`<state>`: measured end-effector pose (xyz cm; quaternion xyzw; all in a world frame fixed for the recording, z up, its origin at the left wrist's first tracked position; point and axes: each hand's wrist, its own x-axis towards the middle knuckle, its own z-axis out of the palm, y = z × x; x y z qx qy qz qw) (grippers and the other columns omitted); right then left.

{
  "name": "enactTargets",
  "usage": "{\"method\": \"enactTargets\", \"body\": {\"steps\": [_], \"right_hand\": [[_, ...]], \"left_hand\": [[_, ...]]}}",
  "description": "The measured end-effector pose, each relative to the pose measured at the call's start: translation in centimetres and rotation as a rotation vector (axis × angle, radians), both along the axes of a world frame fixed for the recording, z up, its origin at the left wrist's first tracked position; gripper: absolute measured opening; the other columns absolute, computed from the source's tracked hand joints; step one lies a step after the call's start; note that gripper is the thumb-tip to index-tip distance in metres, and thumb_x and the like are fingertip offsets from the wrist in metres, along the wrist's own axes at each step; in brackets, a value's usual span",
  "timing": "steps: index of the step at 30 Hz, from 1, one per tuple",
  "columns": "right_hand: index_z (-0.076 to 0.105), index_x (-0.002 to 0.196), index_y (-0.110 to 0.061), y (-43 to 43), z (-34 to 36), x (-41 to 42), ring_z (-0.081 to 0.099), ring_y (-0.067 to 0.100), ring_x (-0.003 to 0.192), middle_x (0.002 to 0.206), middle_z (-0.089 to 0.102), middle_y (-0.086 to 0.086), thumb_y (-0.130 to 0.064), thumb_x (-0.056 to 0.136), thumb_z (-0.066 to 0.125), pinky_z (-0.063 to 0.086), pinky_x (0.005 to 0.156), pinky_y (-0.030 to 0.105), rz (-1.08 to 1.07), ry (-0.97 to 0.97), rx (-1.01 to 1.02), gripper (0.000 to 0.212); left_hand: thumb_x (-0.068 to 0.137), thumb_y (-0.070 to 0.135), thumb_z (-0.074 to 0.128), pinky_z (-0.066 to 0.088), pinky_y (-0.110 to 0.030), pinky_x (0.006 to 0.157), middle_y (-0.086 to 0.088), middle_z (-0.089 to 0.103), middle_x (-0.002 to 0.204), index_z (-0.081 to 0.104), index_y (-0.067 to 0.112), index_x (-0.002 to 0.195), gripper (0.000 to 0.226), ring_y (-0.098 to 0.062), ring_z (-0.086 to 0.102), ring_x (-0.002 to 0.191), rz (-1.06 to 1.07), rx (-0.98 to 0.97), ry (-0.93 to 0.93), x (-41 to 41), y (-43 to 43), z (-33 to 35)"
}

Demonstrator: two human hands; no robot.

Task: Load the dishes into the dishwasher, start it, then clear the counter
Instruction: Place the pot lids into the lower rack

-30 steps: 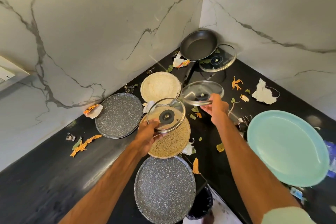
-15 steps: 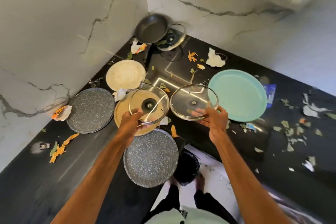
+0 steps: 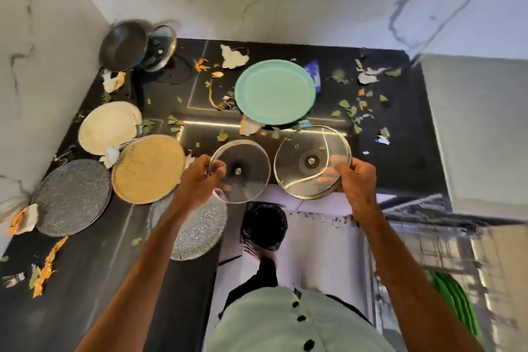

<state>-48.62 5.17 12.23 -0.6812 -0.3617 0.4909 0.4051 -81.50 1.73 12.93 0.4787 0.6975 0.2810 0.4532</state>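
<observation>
**Two glass lids held over the counter's edge**

The person's left hand (image 3: 200,177) grips the left rim of a small round clear glass lid (image 3: 251,163), thumb curled over the top and fingertips showing through the glass from beneath. The right hand (image 3: 357,180) pinches the right rim of a larger round glass lid with a metal band (image 3: 303,151) in the same way, fingers under it and thumb above. Both lids are held roughly flat and side by side, not quite touching, over the front edge of the black stone countertop (image 3: 85,266).

On the counter lie a round teal plate (image 3: 275,91) behind the lids, a tan speckled round plate (image 3: 148,168) just left of the left hand, a cream round plate (image 3: 110,127) behind that, a dark grey speckled plate (image 3: 73,197) farther left, and a pale grey speckled plate (image 3: 200,226) partly under the left forearm. In the back corner a dark frying pan (image 3: 124,46) leans against the wall with a third glass lid (image 3: 161,47) beside it. Peel and torn paper scraps litter the surface. A black bin (image 3: 264,226) stands on the floor below, and a blurred wire dishwasher rack (image 3: 428,237) shows at the right.
</observation>
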Motion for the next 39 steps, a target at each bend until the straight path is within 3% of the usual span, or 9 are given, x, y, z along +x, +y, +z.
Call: {"method": "enactTargets", "body": {"steps": [6,11,14,17,21,24,27,33,39], "right_hand": [[0.070,0.107,0.003,-8.9,-1.6,11.6,0.073,0.013,0.058,0.076,0.074,0.007,-0.006,0.096,0.062,0.059,0.052,0.025,-0.037,-0.135,0.020,0.016],[0.070,0.064,-0.023,-17.6,-2.5,21.2,0.065,0.009,0.051,0.052,0.065,-0.012,-0.021,0.091,0.070,0.060,0.061,0.038,-0.160,-0.268,-0.055,0.027],[0.073,0.072,-0.020,-22.1,-3.2,26.1,0.073,0.024,0.060,0.066,0.073,0.007,-0.029,0.084,0.073,0.062,0.062,0.053,-0.284,-0.203,-0.094,0.015],[0.077,0.087,-0.016,-25.5,-2.1,29.2,0.072,0.016,0.057,0.071,0.074,0.006,-0.030,0.088,0.072,0.063,0.061,0.039,-0.367,-0.256,-0.099,0.015],[0.076,0.085,-0.031,-28.6,-2.6,33.5,0.074,0.017,0.063,0.071,0.075,0.001,-0.038,0.079,0.068,0.062,0.068,0.050,-0.359,-0.259,-0.085,0.012],[0.076,0.099,-0.032,-29.4,-2.1,36.0,0.075,0.014,0.066,0.080,0.077,-0.002,-0.024,0.088,0.069,0.063,0.069,0.049,-0.359,-0.267,-0.044,0.015],[0.076,0.106,-0.027,-29.4,-0.7,38.1,0.074,0.009,0.067,0.082,0.077,-0.006,-0.020,0.092,0.070,0.063,0.069,0.045,-0.300,-0.334,-0.008,0.017],[0.076,0.100,-0.034,-28.4,-0.4,43.1,0.072,0.016,0.071,0.082,0.075,-0.006,-0.048,0.086,0.069,0.060,0.066,0.051,-0.241,-0.373,0.048,0.021],[0.061,0.102,-0.014,-25.8,-2.3,45.4,0.073,0.010,0.094,0.104,0.074,-0.002,-0.013,0.080,0.083,0.063,0.079,0.039,-0.713,-0.268,0.118,0.031]], "left_hand": [[0.089,0.033,0.065,0.051,-0.042,0.070,0.002,0.065,0.078,0.052,0.027,0.082,0.016,-0.021,0.062,0.074,-0.334,0.171,0.351,11.8,-2.2,-1.0],[0.093,0.027,0.068,0.050,-0.039,0.070,0.000,0.064,0.079,0.055,0.024,0.084,0.016,-0.024,0.063,0.075,-0.630,0.156,0.445,22.9,-4.6,-1.3],[0.094,0.030,0.065,0.049,-0.038,0.073,0.001,0.068,0.081,0.065,0.018,0.085,0.015,-0.020,0.062,0.076,-0.791,0.181,0.489,29.7,-5.1,-1.0],[0.092,0.037,0.063,0.050,-0.037,0.075,-0.001,0.069,0.081,0.071,0.015,0.086,0.024,-0.020,0.063,0.076,-0.972,0.235,0.454,36.5,-5.4,0.1],[0.086,0.048,0.059,0.037,-0.029,0.097,-0.016,0.068,0.116,0.079,0.009,0.090,0.045,-0.030,0.059,0.111,-1.286,0.420,0.364,45.1,-5.7,1.6],[0.077,0.069,0.066,0.018,-0.041,0.120,-0.008,0.039,0.150,0.079,0.021,0.103,0.056,-0.022,0.026,0.142,-1.459,0.321,0.286,50.9,-5.0,1.2],[0.074,0.057,0.074,0.015,-0.045,0.122,-0.001,0.024,0.160,0.077,0.022,0.110,0.050,-0.017,0.014,0.148,-1.596,0.241,0.212,56.4,-4.4,0.0],[0.079,0.034,0.082,0.039,-0.027,0.109,0.024,0.054,0.133,0.077,0.018,0.107,0.033,0.008,0.047,0.125,-1.929,0.161,0.029,65.1,-2.6,-0.8],[0.078,0.037,0.081,0.057,-0.039,0.081,0.005,0.075,0.104,0.077,0.019,0.106,0.034,-0.010,0.068,0.090,-1.937,0.111,0.016,71.1,-0.2,-2.5]]}}
